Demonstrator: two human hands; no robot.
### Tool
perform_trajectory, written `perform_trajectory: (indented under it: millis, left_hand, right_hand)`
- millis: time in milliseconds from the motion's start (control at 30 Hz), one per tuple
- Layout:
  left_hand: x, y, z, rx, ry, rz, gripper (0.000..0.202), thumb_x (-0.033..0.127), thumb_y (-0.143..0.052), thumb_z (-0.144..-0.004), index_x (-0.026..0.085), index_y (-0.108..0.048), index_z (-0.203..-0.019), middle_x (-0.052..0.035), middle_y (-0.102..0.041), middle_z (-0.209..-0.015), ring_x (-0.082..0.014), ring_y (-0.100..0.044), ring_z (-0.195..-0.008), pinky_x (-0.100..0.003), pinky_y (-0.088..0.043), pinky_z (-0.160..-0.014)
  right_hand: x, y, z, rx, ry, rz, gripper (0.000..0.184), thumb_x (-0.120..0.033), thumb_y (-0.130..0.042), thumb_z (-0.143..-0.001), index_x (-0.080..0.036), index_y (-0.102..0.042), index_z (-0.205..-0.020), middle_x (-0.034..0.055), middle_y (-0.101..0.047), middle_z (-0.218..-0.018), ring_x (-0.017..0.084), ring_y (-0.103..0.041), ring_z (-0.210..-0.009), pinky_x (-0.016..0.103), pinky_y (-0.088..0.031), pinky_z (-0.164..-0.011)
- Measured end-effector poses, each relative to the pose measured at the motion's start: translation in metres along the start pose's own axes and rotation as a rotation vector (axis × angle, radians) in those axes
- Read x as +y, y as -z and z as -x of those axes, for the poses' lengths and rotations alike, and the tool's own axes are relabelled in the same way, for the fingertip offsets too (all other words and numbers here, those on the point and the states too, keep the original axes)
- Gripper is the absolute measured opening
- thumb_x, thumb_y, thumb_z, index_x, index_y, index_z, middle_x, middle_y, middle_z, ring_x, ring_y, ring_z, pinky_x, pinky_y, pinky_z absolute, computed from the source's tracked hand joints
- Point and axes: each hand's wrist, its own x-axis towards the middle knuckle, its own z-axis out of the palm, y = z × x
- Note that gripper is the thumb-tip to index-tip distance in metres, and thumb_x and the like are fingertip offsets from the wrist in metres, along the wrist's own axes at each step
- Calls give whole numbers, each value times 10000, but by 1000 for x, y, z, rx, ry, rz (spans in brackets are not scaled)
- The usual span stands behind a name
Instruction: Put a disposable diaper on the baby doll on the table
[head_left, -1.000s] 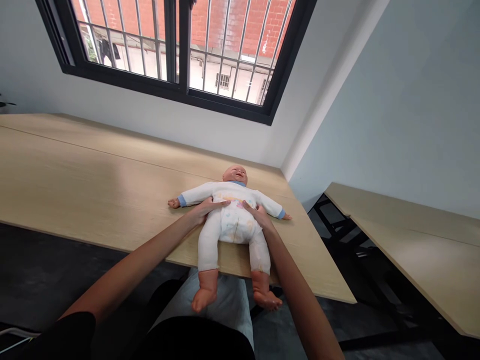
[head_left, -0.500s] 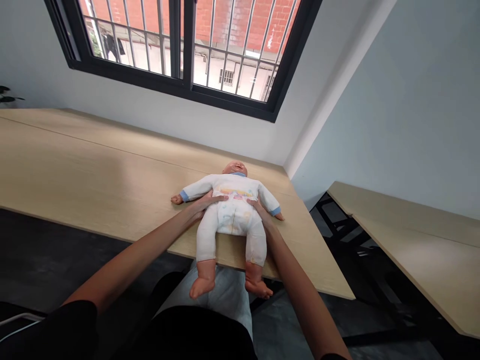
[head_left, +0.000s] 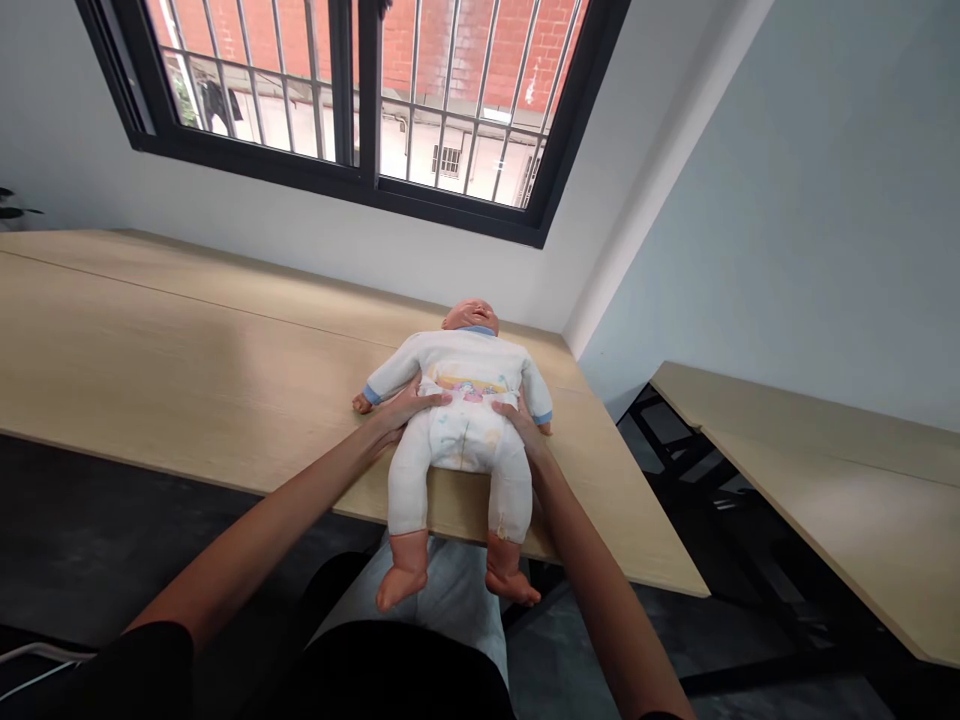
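Note:
A baby doll [head_left: 466, 430] in a white long-sleeved suit with blue cuffs and collar is face up at the table's near edge, its bare feet hanging past it. My left hand [head_left: 409, 405] grips one side of its waist, thumb across the front of the suit. On the other side, my right hand [head_left: 521, 418] holds the waist the same way. The fingers of both hands go round the doll's sides and are mostly hidden. The doll's head and shoulders look raised off the tabletop, its arms spread outward.
The doll is over a light wooden table [head_left: 150, 340] set against the wall under a barred window [head_left: 352, 180]. To the right, past a gap, stands another wooden table [head_left: 825, 460] with a dark frame. Plant leaves [head_left: 13, 208] show at the far left.
The doll's head and chest have come up and nearer, and its arms hang lower. Its feet have moved slightly down in view. Both hands have kept their hold at the waist.

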Motion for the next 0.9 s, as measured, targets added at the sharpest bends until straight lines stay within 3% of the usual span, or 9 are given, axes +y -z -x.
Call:
perform_trajectory:
  millis: [267,433,600,733,900]
  left_hand:
    - [5,3,2,86,-110,-124,970,393,-908,-544,196,-453,-1378,-178,-547,-1408,-351,-596,-1212,-436,-566,-945]
    - [9,1,14,153,-80,-155,1078,413,-940,-468,221,-414,-1389,-156,-596,-1354,-368,-608,-1192,-411,-589,-896]
    - [18,-11,50,158,-44,-183,1200,404,-947,-429,237,-338,-1450,-146,-566,-1391,-390,-576,-1232,-415,-588,-903]
    - [28,-27,85,118,-15,-256,1183,348,-945,-413,296,-373,-1447,-110,-579,-1385,-399,-565,-1243,-439,-585,-912]
    - [27,-44,126,40,-11,-328,1043,324,-929,-378,432,-513,-1329,10,-681,-1233,-361,-605,-1203,-453,-569,-955]
  right_hand:
    - [-14,-8,7,22,38,2,920,-281,-790,-612,-287,-359,-1425,68,-564,-1366,309,-598,-1183,448,-542,-966]
    - [-20,-10,19,64,79,98,1039,-332,-824,-585,-285,-292,-1475,92,-503,-1432,328,-551,-1245,460,-516,-1013]
    - [-22,-14,61,76,79,135,1166,-371,-862,-573,-293,-195,-1526,109,-483,-1446,353,-524,-1275,512,-505,-1030]
    - [-23,-14,105,116,161,173,1226,-421,-883,-554,-401,-144,-1533,72,-457,-1469,364,-487,-1314,564,-469,-1057]
    - [-13,0,159,175,266,410,1231,-563,-866,-453,-554,-196,-1486,23,-603,-1286,403,-595,-1164,580,-564,-866]
